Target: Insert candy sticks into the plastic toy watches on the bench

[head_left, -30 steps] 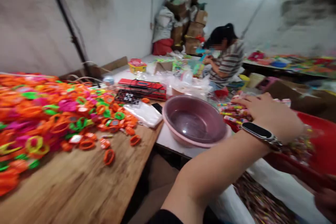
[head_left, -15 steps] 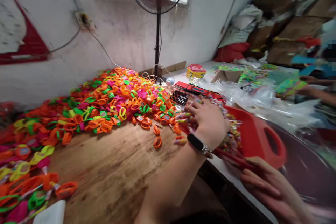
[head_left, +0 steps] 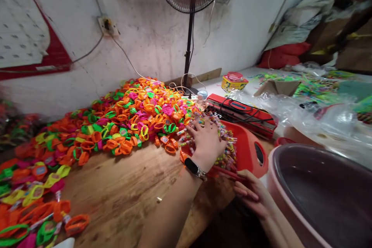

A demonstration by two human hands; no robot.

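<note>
Heaped in a red plastic basket (head_left: 247, 143) are many small wrapped candy sticks (head_left: 228, 155). My left hand (head_left: 207, 141), with a dark band on its wrist, lies spread over the heap, its fingers apart and touching the sticks. At the basket's near side, my right hand (head_left: 254, 193) has its fingers curled on the rim. The basket rests at the right part of the wooden table, beside a big pile of bright toy watches (head_left: 139, 112) in orange, green, pink and yellow. The sticks under my left palm are hidden.
A large pinkish basin (head_left: 279, 186) stands close on the right. Behind the basket lie a red sealing-type device (head_left: 241, 106) with black cables and clear plastic bags (head_left: 334, 120). A yellow tub (head_left: 234, 81) and a standing fan (head_left: 190, 38) are at the back.
The basket has moved left onto the wooden table with both hands on it, up against the watch pile. It covers where a few loose orange watches lay. The view has turned right.
</note>
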